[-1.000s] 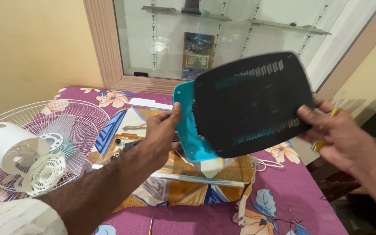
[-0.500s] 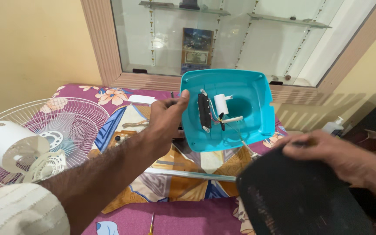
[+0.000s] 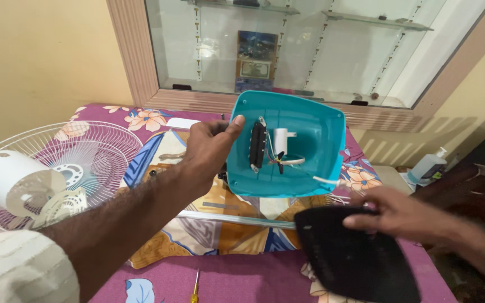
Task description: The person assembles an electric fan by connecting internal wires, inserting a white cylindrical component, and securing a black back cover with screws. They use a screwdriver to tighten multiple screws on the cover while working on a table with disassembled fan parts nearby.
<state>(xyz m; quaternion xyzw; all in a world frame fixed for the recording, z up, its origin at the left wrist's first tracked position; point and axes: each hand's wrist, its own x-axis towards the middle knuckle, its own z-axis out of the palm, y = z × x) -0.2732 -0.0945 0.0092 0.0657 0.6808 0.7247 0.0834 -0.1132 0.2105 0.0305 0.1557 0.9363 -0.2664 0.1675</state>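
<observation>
My left hand [image 3: 209,148] grips the left rim of a turquoise plastic housing [image 3: 315,134], holding it tilted up so its hollow inside faces me. Inside sit a black switch block [image 3: 257,147], a white cylinder [image 3: 280,140] and loose wires. My right hand [image 3: 399,216] holds the top edge of a black cover plate [image 3: 352,261], which lies low over the flowered purple cloth at the lower right, apart from the housing.
A white fan guard [image 3: 94,160] with a white motor body [image 3: 9,179] lies at the left. A yellow-handled screwdriver [image 3: 195,289] lies near the front edge. A white tube [image 3: 231,219] crosses the cloth. A pump bottle [image 3: 428,165] stands at the right, by a dark chair.
My right hand pulled the black cover plate off the turquoise housing and brought it down to the lower right. The housing's inside, with switch and wires, came into sight.
</observation>
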